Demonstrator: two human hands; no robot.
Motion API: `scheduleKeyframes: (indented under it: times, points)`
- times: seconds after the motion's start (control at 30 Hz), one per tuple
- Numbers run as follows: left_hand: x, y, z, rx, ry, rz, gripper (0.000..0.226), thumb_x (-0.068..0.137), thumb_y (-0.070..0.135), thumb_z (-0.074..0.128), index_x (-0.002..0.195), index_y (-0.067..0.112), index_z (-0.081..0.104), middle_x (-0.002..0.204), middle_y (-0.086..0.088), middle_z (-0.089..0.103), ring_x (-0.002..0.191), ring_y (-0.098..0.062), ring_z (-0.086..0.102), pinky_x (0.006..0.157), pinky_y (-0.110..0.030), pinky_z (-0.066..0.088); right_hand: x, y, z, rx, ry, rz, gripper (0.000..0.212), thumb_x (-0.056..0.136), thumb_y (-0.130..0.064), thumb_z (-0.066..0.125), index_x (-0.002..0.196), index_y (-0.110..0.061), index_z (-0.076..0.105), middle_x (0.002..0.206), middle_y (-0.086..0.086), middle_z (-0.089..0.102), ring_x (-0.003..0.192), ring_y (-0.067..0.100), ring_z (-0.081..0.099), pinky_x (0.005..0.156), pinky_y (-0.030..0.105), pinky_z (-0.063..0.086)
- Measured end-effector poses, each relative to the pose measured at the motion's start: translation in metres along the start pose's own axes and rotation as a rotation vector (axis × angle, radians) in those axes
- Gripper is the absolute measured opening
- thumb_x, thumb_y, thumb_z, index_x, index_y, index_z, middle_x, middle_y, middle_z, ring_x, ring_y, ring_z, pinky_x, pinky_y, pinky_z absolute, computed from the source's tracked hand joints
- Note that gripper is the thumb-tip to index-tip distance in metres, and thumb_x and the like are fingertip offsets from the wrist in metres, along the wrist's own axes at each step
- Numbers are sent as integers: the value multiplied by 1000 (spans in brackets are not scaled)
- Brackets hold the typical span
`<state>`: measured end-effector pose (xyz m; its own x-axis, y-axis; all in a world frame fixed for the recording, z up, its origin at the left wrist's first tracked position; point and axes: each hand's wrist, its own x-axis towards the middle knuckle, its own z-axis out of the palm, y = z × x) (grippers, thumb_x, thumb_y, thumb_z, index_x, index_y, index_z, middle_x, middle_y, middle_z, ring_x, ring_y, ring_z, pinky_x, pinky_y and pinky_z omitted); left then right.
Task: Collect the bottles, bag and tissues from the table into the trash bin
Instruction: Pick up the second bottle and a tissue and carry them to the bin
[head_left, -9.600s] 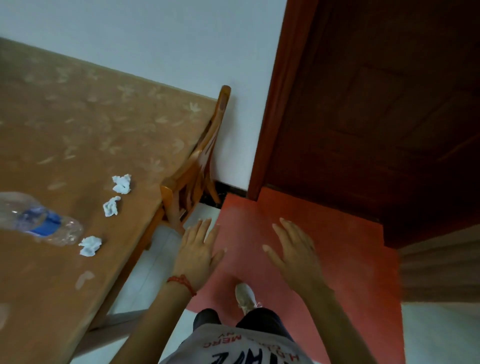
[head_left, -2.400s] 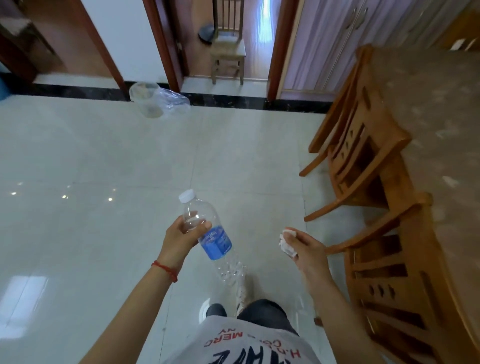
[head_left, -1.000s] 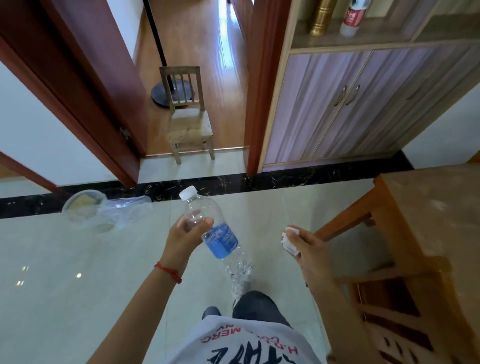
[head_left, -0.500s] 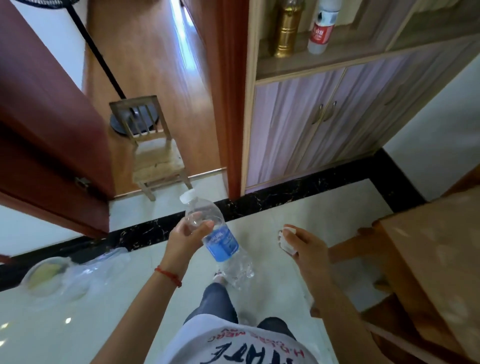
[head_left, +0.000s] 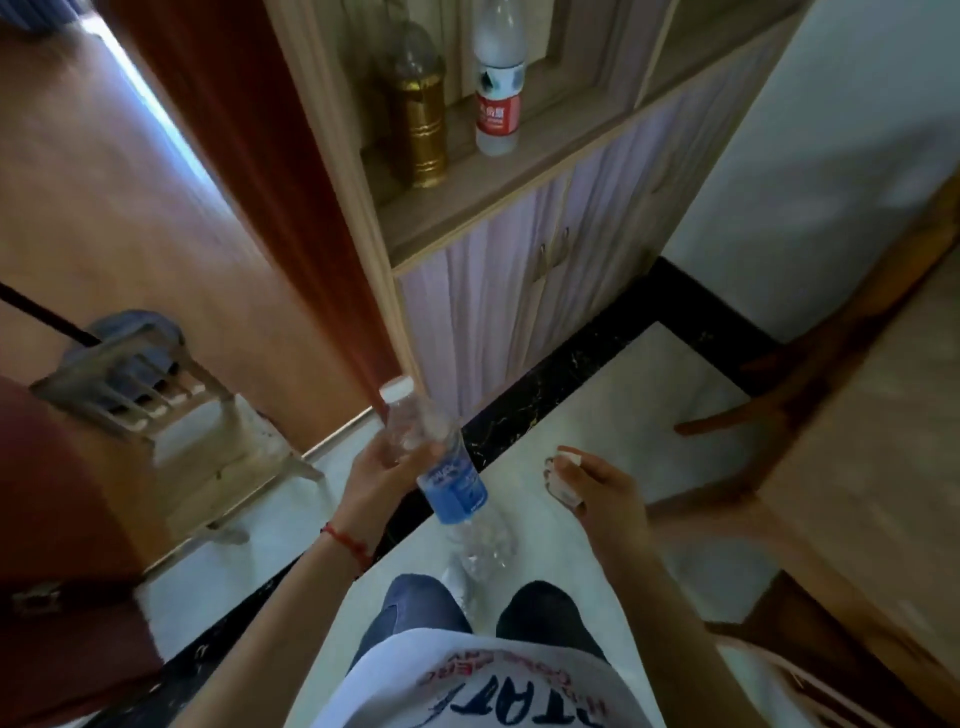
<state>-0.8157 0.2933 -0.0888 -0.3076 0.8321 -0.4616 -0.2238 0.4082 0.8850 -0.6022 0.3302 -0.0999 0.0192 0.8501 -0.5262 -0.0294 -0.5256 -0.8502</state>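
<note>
View has swung off the bin since a sec ago (not in shot now), left hand (head_left: 382, 475) gripping bottle (head_left: 441, 462) w/ right hand (head_left: 597, 486) pinching tissues (head_left: 563, 475), so drop-off's pending.

Your left hand (head_left: 376, 480) holds the bottle (head_left: 441, 467), cap up and tilted away. Your right hand (head_left: 597, 491) sits right of it, pinching tissues (head_left: 563, 480). Small chair (head_left: 171, 415) far left, in the doorway. Cabinet (head_left: 519, 270) ahead, two bottles on its shelf (head_left: 467, 182). Table (head_left: 872, 457) at right, a chair (head_left: 769, 410) against it.
</note>
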Motion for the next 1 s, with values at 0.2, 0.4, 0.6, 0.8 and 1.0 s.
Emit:
scheduleKeyframes:
  times: [0.2,0.4,0.6,0.8,1.0]
  points:
    - [67,22,36,125,-82,-61,57,62,38,76,112,15,59,119,-15,61,104,-29,60,96,-50,46,33,-28,-14,123,154,23,9,79,-4,67,86,-10,70,82,9,69,83,26,64,86,40,51]
    - [127,43,100,223,-228,-71,59,48,50,77,98,23,62,108,-9,66,101,-27,63,93,-53,48,70,-61,-51,182,285,7,6,82,-10,65,86,-10,69,81,5,67,74,16,61,62,20,48]
    - [166,72,185,240,-431,-11,26,71,27,74,94,23,61,98,-5,67,92,-20,64,81,-35,52,103,-87,-93,261,426,12,12,82,-9,65,92,-3,68,80,6,65,72,16,59,49,8,46]
    - [203,90,244,206,-527,-4,41,58,34,77,95,19,65,92,-1,70,83,-11,67,68,-21,53,142,-115,-127,404,491,2,6,82,-6,64,85,-6,69,78,8,67,73,17,63,63,15,54]
    - [249,105,291,176,-562,-8,47,53,36,77,94,17,65,86,0,72,78,-8,68,65,-20,53,187,-140,-146,453,515,-21,11,81,-8,65,90,-4,69,80,8,69,72,15,65,65,19,54]
